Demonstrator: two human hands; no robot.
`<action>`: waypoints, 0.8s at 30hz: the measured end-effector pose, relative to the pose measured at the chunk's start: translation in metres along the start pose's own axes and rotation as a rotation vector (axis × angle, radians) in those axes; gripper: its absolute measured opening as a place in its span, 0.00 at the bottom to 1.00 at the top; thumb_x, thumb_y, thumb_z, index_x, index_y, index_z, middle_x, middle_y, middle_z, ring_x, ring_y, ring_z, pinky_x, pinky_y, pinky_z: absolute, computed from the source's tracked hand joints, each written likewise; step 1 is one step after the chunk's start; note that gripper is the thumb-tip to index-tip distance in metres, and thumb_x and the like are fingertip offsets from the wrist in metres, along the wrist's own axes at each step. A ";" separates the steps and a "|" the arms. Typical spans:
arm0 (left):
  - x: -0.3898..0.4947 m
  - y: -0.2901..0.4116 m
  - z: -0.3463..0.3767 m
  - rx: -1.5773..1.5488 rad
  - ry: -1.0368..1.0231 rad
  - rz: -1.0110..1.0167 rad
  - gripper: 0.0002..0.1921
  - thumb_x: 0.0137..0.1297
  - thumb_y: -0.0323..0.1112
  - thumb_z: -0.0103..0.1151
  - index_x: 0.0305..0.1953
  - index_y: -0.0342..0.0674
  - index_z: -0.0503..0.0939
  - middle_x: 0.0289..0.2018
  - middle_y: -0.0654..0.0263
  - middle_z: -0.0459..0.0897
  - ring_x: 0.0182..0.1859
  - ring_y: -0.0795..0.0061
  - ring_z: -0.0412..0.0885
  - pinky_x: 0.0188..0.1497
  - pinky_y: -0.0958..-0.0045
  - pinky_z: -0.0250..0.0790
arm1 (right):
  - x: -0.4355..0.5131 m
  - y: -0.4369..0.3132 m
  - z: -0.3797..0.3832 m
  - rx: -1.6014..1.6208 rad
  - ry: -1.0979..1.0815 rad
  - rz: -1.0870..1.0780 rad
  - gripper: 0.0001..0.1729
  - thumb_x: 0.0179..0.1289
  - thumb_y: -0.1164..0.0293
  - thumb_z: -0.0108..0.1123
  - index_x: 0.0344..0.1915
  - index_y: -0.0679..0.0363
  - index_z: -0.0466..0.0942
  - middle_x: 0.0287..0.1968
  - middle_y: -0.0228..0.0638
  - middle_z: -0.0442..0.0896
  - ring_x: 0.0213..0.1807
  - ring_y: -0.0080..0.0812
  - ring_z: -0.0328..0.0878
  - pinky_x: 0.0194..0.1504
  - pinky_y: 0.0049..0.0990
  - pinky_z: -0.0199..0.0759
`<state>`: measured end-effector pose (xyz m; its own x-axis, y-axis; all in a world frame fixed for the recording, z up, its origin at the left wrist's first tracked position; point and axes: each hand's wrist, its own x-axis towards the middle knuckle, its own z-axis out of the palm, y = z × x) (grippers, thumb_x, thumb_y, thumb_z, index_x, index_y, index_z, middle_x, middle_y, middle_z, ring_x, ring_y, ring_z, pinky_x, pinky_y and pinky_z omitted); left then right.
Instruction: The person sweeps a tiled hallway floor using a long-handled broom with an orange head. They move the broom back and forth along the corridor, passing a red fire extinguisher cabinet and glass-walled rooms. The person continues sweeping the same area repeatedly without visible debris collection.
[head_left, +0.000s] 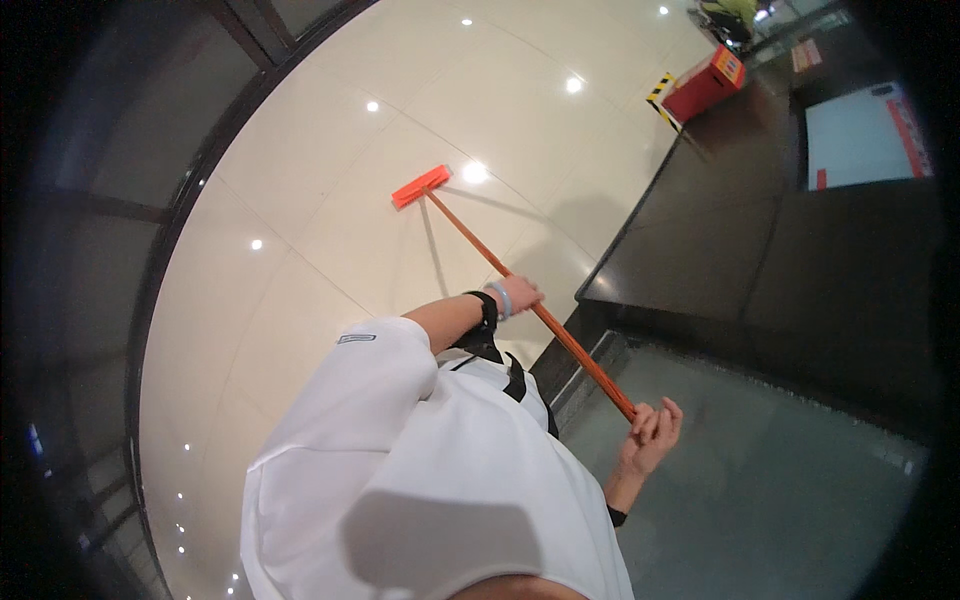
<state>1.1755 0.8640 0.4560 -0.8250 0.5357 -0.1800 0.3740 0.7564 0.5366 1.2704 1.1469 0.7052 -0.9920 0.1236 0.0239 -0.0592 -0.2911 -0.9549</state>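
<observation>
A long-handled floor brush or mop reaches across the cream tiled floor, its flat orange head (421, 187) down on the tiles. Around the middle of the orange-brown handle (574, 347) my left hand (517, 296) is closed, with a pale bangle and a black band at the wrist. My right hand (652, 435) is at the handle's upper end, its fingers loosely curled against it. The very tip of the handle is hidden by those fingers.
Dark-framed glass panels (180, 112) curve along the left. At right stands a dark stone-like block (675, 240) beside a grey floor area (750, 465). A red box (703, 84) stands near yellow-black striping (660, 91). Part of a person (731, 16) shows at the top right.
</observation>
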 end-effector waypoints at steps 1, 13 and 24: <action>0.005 0.008 -0.004 -0.015 0.061 0.073 0.11 0.52 0.29 0.54 0.40 0.42 0.72 0.32 0.59 0.76 0.38 0.56 0.76 0.40 0.59 0.69 | 0.006 -0.009 0.000 -0.015 0.024 0.032 0.11 0.69 0.74 0.40 0.43 0.62 0.73 0.11 0.22 0.56 0.13 0.19 0.54 0.28 0.24 0.59; 0.035 -0.015 -0.041 -0.106 0.077 0.011 0.10 0.56 0.34 0.55 0.39 0.42 0.72 0.32 0.57 0.76 0.39 0.55 0.77 0.40 0.57 0.68 | 0.095 0.004 0.005 0.005 -0.198 0.029 0.12 0.69 0.74 0.41 0.45 0.63 0.73 0.15 0.24 0.66 0.14 0.14 0.53 0.20 0.18 0.55; 0.006 -0.082 -0.059 -0.010 0.537 -0.511 0.15 0.53 0.28 0.56 0.44 0.46 0.74 0.39 0.57 0.72 0.46 0.55 0.70 0.50 0.59 0.62 | 0.143 0.090 0.082 -0.171 -0.496 0.540 0.04 0.60 0.79 0.53 0.34 0.65 0.76 0.26 0.29 0.76 0.22 0.13 0.64 0.20 0.12 0.54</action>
<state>1.1146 0.7829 0.4597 -0.9898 -0.1417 0.0170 -0.1141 0.8573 0.5021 1.1141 1.0602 0.6470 -0.8143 -0.4478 -0.3692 0.4280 -0.0335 -0.9032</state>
